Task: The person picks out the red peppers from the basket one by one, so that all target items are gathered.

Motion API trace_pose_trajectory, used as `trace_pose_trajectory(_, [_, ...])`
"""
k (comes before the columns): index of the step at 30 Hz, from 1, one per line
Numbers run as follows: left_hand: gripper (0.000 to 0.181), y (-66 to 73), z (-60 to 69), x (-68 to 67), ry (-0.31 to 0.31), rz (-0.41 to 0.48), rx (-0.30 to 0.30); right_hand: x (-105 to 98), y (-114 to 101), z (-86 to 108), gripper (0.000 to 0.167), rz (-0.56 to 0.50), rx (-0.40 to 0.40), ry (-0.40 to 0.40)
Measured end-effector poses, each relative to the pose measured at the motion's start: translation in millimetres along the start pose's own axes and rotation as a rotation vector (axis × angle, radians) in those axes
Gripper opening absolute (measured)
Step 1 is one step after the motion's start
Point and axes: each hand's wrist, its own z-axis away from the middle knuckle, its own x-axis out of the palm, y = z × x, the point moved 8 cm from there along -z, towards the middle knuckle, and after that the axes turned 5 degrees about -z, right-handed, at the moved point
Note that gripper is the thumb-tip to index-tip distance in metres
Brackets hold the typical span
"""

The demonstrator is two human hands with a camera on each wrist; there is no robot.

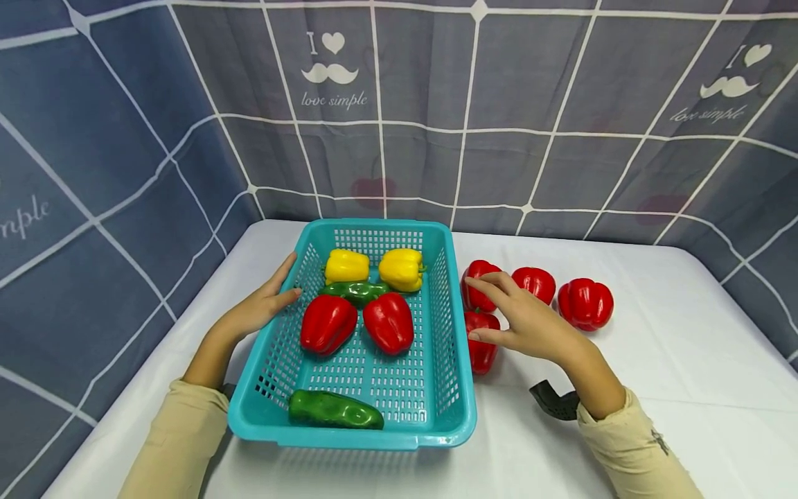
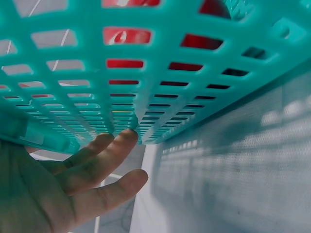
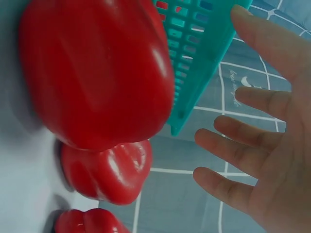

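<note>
A teal basket (image 1: 249,416) holds two yellow peppers (image 1: 346,266), a green pepper (image 1: 355,293) near them, two red peppers (image 1: 328,324) and another green pepper (image 1: 335,409) at its near end. My left hand (image 1: 258,305) rests on the basket's left rim; in the left wrist view its fingers (image 2: 104,160) lie along the perforated outer wall. Right of the basket, my right hand (image 1: 530,319) hovers with spread fingers above red peppers (image 1: 481,350), holding nothing. The right wrist view shows that hand (image 3: 262,145) beside a large red pepper (image 3: 97,73), apart from it.
On the white table (image 1: 686,346), two more red peppers (image 1: 586,304) lie to the right of my right hand. A grey checked curtain (image 1: 424,166) stands behind and at both sides. A black strap (image 1: 555,402) shows by my right wrist.
</note>
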Motion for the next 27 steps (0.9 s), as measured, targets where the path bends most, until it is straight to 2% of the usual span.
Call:
trace_pose_trajectory(9, [0.070, -3.5, 1.0, 1.1, -0.003, 0.019, -0.001, -17.3, -10.6, -8.3, 0.079, -0.043, -0.037, 0.050])
trace_pose_trajectory(14, [0.070, -2.7, -0.3, -0.3, 0.007, 0.012, -0.003, -19.6, -20.7, -20.0, 0.080, -0.046, -0.056, 0.031])
trace_pose_trajectory(27, [0.070, -1.9, 0.6, 1.3, 0.015, 0.008, 0.005, -31.3, -73.3, -57.2, 0.078, -0.003, -0.141, 0.007])
